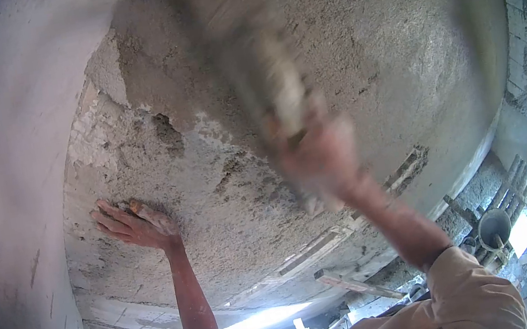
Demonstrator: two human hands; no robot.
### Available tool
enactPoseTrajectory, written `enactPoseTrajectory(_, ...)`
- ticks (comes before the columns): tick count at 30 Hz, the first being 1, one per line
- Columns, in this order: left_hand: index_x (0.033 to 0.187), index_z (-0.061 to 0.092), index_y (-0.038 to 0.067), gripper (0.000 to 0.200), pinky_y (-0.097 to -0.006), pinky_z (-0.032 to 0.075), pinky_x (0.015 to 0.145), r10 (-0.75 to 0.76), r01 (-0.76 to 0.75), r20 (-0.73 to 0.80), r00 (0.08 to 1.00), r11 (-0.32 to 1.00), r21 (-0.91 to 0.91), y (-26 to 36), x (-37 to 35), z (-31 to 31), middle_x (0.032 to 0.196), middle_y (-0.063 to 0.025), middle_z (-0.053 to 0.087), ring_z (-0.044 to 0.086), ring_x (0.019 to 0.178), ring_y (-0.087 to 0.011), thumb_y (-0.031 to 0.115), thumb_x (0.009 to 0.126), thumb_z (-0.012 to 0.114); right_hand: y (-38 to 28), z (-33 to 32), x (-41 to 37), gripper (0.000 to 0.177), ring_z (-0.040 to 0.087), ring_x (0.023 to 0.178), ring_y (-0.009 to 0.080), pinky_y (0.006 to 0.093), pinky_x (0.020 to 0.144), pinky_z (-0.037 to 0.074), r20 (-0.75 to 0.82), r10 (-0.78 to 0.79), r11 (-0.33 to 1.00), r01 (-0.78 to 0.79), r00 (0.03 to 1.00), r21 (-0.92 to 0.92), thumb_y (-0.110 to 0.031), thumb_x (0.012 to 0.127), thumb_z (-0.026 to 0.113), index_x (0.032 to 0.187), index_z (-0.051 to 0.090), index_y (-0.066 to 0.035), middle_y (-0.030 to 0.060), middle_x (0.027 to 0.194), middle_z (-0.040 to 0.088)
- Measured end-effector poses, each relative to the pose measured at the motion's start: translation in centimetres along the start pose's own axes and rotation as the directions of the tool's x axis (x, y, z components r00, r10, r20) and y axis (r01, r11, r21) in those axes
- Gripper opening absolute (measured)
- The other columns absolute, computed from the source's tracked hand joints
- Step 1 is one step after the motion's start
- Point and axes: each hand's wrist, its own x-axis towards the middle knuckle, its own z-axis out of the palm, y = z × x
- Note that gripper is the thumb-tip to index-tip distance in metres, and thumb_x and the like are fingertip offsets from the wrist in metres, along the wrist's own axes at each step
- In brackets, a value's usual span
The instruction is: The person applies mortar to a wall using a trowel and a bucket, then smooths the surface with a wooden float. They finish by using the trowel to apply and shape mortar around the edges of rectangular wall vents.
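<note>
My left hand (137, 224) lies against the rough grey plaster (215, 206), fingers stretched out, holding nothing that I can see. Farther right, my right hand (319, 156) is raised and smeared by motion. Its fingers are wrapped round the pale handle of a long plastering float (254, 62), whose blurred board runs up along the plastered surface. The float's exact outline is lost in the blur. Between the two hands the plaster is coarse and pitted, with darker lumps and lighter patches; above and to the right it looks more even.
A smooth pale wall (14, 197) borders the plaster on the left. Below are a wooden beam (358, 284) and a slot-like recess (312, 252) in the plaster. At the lower right, a round metal-looking bucket or pan (494, 228) stands near wooden slats (518, 183). Bright openings show beyond.
</note>
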Motion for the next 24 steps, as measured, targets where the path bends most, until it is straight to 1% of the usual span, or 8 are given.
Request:
enactPoseTrajectory(5,0.167,0.025,0.009,0.106,-0.0646,0.019,0.122,0.022,-0.023,0.029,0.999,0.998,0.053,-1.0,-0.6,0.1,0.171,-0.0228,0.019,0.021,0.154,-0.048,0.086,0.094,0.017,-0.5,2.8,-3.6,0.052,0.069,0.05,0.0247,0.0358,0.042,0.057,0.164,-0.123,0.99,0.109,0.979,0.091,-0.039,0.105,0.056,0.122,0.048,0.01,0.0175,0.068,0.069)
enactPoseTrajectory(7,0.167,0.025,0.01,0.106,-0.0648,0.019,0.122,0.017,-0.018,0.01,1.0,0.999,0.029,-0.5,-0.2,0.1,0.171,-0.0222,0.019,0.021,0.154,-0.048,0.086,0.094,0.018,1.9,2.0,-2.4,0.054,0.068,0.048,0.0233,0.0358,0.04,0.056,0.043,-0.199,0.974,0.202,0.979,-0.104,-0.038,0.105,0.056,0.124,0.047,0.011,0.0165,0.068,0.069)
enactPoseTrajectory(9,0.167,0.025,0.011,0.105,-0.0649,0.019,0.122,0.001,-0.001,0.002,1.0,1.0,0.014,-0.5,-0.2,0.1,0.171,-0.0213,0.018,0.02,0.155,-0.0478,0.086,0.094,0.019,0.4,0.4,-0.6,0.056,0.065,0.045,0.021,0.0351,0.037,0.054,-0.05,-0.11,0.993,0.108,0.993,-0.05,-0.037,0.105,0.057,0.127,0.045,0.012,0.0145,0.067,0.068)
enactPoseTrajectory(11,0.167,0.026,0.013,0.104,-0.0649,0.019,0.122,0.044,-0.044,0.005,0.999,0.997,0.063,-1.9,-0.7,0.9,0.171,-0.0205,0.019,0.02,0.155,-0.0476,0.086,0.094,0.019,-2.8,-1.4,0.8,0.058,0.06,0.041,0.0176,0.0337,0.035,0.052,-0.059,0.171,0.947,-0.148,0.983,0.284,-0.035,0.104,0.058,0.131,0.043,0.014,0.0115,0.065,0.066)
enactPoseTrajectory(14,0.167,0.026,0.015,0.102,-0.0649,0.02,0.121,-0.008,0.006,0.023,1.0,0.996,0.089,-1.2,-0.5,0.6,0.171,-0.02,0.019,0.019,0.155,-0.0473,0.086,0.094,0.02,-2.9,3.0,-2.4,0.06,0.056,0.039,0.0155,0.0305,0.032,0.049,0.022,-0.017,1.0,0.017,1.0,0.004,-0.033,0.104,0.06,0.135,0.041,0.015,0.0099,0.063,0.064)
enactPoseTrajectory(18,0.167,0.026,0.014,0.1,-0.0654,0.02,0.121,-0.07,0.068,0.031,0.997,0.997,0.048,-0.2,-0.3,0.1,0.171,-0.02,0.019,0.019,0.155,-0.0475,0.084,0.095,0.021,-1.7,2.9,-3.3,0.06,0.061,0.044,0.016,0.0296,0.033,0.049,0.1,-0.205,0.978,0.202,0.974,0.047,-0.032,0.103,0.061,0.135,0.039,0.015,0.0125,0.066,0.066)
enactPoseTrajectory(20,0.167,0.026,0.014,0.099,-0.0658,0.02,0.121,-0.027,0.027,0.006,1.0,1.0,0.013,0.0,-0.2,-0.1,0.171,-0.0201,0.019,0.019,0.155,-0.048,0.083,0.096,0.021,-1.8,1.2,-2.2,0.062,0.063,0.048,0.0159,0.0312,0.035,0.049,0.133,-0.058,0.998,0.054,0.989,0.03,-0.032,0.104,0.059,0.139,0.037,0.014,0.0134,0.069,0.066)
enactPoseTrajectory(24,0.167,0.026,0.013,0.098,-0.0661,0.02,0.121,0.041,-0.041,-0.021,0.999,0.999,0.032,-0.4,-0.5,0.0,0.171,-0.0206,0.02,0.018,0.155,-0.0493,0.082,0.097,0.022,-2.4,2.7,-2.6,0.065,0.063,0.047,0.0174,0.0349,0.039,0.05,0.076,-0.056,0.99,0.046,0.996,0.132,-0.035,0.104,0.056,0.139,0.038,0.016,0.013,0.066,0.065)
